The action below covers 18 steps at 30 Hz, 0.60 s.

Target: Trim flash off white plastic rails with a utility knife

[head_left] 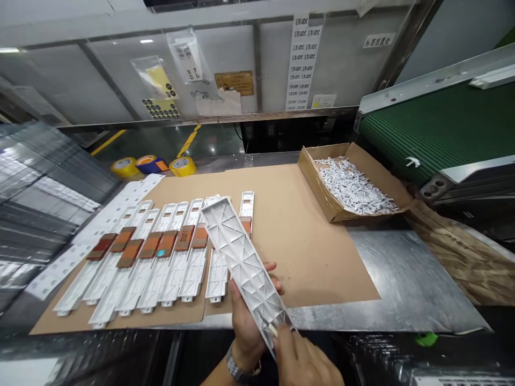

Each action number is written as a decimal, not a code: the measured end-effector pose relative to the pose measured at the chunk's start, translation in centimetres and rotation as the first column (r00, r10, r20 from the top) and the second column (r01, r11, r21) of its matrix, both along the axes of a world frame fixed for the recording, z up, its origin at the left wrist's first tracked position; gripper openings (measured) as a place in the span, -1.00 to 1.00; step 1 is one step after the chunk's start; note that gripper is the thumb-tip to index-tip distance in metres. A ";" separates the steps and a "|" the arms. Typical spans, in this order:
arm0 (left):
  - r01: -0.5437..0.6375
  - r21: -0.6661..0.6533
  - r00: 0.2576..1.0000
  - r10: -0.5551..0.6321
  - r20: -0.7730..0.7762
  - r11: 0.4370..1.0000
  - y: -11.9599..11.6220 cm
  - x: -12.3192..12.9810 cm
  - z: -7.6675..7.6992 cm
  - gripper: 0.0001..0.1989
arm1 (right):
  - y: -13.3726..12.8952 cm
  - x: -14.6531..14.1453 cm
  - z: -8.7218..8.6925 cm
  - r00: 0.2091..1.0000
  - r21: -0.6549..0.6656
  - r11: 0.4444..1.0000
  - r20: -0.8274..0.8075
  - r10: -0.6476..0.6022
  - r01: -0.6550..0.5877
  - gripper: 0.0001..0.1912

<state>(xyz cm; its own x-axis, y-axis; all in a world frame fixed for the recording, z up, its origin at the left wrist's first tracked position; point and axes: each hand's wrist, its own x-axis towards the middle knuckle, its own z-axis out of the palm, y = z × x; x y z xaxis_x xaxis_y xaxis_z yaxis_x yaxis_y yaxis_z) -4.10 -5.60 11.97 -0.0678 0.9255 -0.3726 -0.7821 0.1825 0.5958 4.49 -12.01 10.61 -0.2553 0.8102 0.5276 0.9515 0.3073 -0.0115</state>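
The person's left hand [249,316] is curling under a long white ribbed plastic panel [245,262], gripping it above a brown cardboard sheet [306,257]. The right hand [301,359] is pinching a slim pale-handled trimming tool [272,329] against the panel's near end. Matching white panels with brown strips [148,284] are lying in a row on the sheet, near a cardboard tray [308,171] of white plastic scraps [352,185].
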 end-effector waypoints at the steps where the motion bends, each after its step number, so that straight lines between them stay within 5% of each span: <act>1: -0.014 -0.003 1.000 0.014 -0.002 1.000 -0.2 0.1 0.0 -0.30 | -0.1 0.0 0.0 1.000 0.015 1.000 0.009 0.002 -0.002 -0.79; 12: -0.088 0.030 0.996 0.089 -0.017 0.996 -0.9 0.0 -0.3 -0.34 | -0.4 0.5 -0.3 0.987 -0.034 0.987 -0.022 0.156 -0.157 -0.81; 18: -0.076 0.003 0.997 0.076 0.001 0.997 -0.5 -0.1 0.4 -0.35 | -0.2 0.2 0.2 0.995 -0.036 0.996 -0.070 0.076 -0.079 -0.84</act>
